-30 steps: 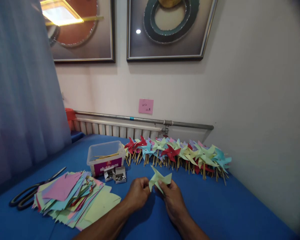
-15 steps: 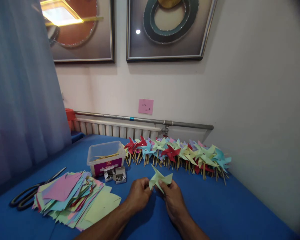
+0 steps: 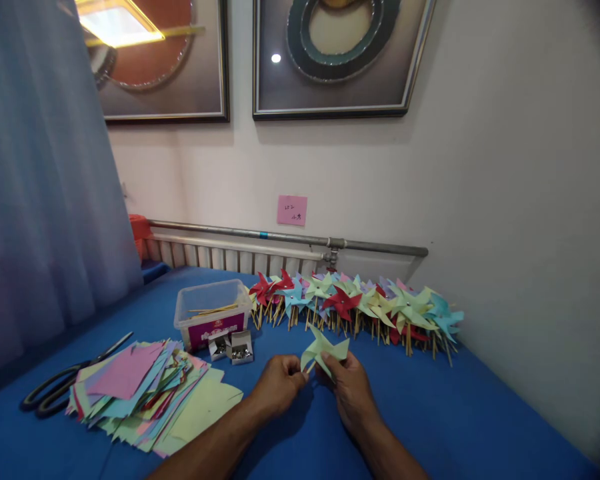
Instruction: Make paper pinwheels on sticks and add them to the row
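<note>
A light green paper pinwheel (image 3: 325, 348) is held up between both hands, just above the blue table (image 3: 455, 413). My left hand (image 3: 279, 385) pinches its lower left side, where a thin stick end shows. My right hand (image 3: 349, 389) grips the pinwheel from below with fingers on its centre. Behind them a long row of finished pinwheels (image 3: 360, 307) in red, green, blue and pink lies along the wall.
A stack of cut coloured paper squares (image 3: 145, 393) lies at the left, with black scissors (image 3: 65, 383) beside it. A clear plastic tub (image 3: 211, 313) holds sticks, and two small boxes of pins (image 3: 233, 347) stand before it. A curtain hangs at far left.
Both hands with the green pinwheel have shifted slightly right and up. The view has tilted a little; nothing else has moved.
</note>
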Motion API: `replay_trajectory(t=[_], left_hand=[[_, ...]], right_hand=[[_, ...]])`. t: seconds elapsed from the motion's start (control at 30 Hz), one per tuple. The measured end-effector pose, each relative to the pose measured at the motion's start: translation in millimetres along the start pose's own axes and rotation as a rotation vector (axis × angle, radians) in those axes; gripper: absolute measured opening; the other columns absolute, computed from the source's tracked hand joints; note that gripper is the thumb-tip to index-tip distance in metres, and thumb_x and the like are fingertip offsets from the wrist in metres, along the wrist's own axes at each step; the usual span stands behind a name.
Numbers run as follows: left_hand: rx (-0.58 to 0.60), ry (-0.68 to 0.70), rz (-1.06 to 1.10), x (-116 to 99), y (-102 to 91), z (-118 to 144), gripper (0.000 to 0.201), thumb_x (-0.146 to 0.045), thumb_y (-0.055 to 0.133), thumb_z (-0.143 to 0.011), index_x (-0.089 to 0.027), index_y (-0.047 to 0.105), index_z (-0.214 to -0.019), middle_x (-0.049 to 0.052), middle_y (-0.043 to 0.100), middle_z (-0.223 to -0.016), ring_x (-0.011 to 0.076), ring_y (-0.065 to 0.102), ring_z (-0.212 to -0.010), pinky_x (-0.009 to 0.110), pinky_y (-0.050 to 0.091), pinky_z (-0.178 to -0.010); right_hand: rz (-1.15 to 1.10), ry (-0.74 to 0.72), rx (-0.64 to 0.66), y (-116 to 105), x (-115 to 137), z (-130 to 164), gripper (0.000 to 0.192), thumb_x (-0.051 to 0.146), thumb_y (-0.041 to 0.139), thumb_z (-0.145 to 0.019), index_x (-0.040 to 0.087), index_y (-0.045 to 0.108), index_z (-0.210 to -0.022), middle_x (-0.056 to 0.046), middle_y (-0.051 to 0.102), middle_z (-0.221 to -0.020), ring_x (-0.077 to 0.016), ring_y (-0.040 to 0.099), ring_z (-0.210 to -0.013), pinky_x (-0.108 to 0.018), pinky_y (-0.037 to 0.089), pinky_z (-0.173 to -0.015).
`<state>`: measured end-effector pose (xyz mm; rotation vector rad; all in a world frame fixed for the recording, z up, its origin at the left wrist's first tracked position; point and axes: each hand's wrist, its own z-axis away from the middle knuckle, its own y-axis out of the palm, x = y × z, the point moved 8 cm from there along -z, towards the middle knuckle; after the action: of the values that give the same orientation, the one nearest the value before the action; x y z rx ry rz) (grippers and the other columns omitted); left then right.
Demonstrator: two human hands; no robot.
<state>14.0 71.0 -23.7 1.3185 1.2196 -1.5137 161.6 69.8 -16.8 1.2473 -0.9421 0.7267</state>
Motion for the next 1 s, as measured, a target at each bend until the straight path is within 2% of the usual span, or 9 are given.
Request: replay_trajectory(t=[0.2,0.33,0.5,0.67,0.8,1.0], left_hand=[[-0.029,-0.013,-0.182,-1,-5.3,5,0.019,-0.034,0.065,-0.073,-0.016,0.065,-0.068,-0.003,0.051,-0.054,0.0103,0.041,-0.052,0.025,0.025,-0.052],[-0.050,-0.003,-0.287,-6,-8.4,8,0.015,-0.029,0.063,-0.074,-0.016,0.067,-0.068,-0.002,0.055,-0.057,0.0120,0.046,-0.056,0.025,0.028,-0.054],[-0.044,-0.034,-0.220,-2,-7.6,6,0.015,-0.029,0.062,-0.074,-0.016,0.064,-0.068,-0.003,0.052,-0.055,0.0114,0.042,-0.053,0.025,0.027,-0.053],[-0.044,-0.040,-0.172,-1,-8.6,4,0.015,-0.030,0.064,-0.072,-0.015,0.063,-0.067,-0.003,0.049,-0.055,0.0104,0.040,-0.053,0.025,0.027,-0.053],[-0.025,-0.058,-0.167,-3,-8.3,5,0.013,-0.028,0.061,-0.073,-0.016,0.060,-0.068,-0.004,0.047,-0.054,0.0097,0.037,-0.051,0.025,0.026,-0.052],[-0.001,-0.076,-0.134,-1,-6.8,4,0.017,-0.032,0.065,-0.073,-0.016,0.060,-0.069,-0.005,0.045,-0.053,0.0089,0.035,-0.050,0.025,0.024,-0.051]], right_hand=[[-0.026,-0.013,-0.042,-6,3,-1,0.037,0.029,0.091,-0.052,0.022,0.069,-0.080,0.000,0.075,-0.076,-0.0200,0.067,-0.067,-0.029,0.050,-0.060],[-0.021,-0.027,-0.058,-6,5,0,0.040,0.034,0.092,-0.051,0.021,0.067,-0.080,-0.001,0.076,-0.076,-0.0225,0.069,-0.070,-0.030,0.051,-0.061],[-0.032,-0.015,-0.013,-2,9,-1,0.045,0.041,0.092,-0.054,0.022,0.066,-0.084,-0.001,0.076,-0.081,-0.0231,0.071,-0.074,-0.030,0.052,-0.062],[-0.043,-0.049,-0.056,-16,21,-10,0.046,0.061,0.083,-0.063,0.024,0.062,-0.079,0.001,0.072,-0.068,-0.0238,0.071,-0.072,-0.031,0.051,-0.062],[-0.046,-0.046,-0.073,-25,28,-14,0.045,0.057,0.085,-0.061,0.024,0.062,-0.080,0.003,0.070,-0.064,-0.0219,0.069,-0.066,-0.030,0.049,-0.059],[-0.036,-0.038,-0.097,-26,27,-14,0.043,0.050,0.090,-0.054,0.022,0.063,-0.073,0.002,0.070,-0.063,-0.0192,0.066,-0.062,-0.029,0.050,-0.060]])
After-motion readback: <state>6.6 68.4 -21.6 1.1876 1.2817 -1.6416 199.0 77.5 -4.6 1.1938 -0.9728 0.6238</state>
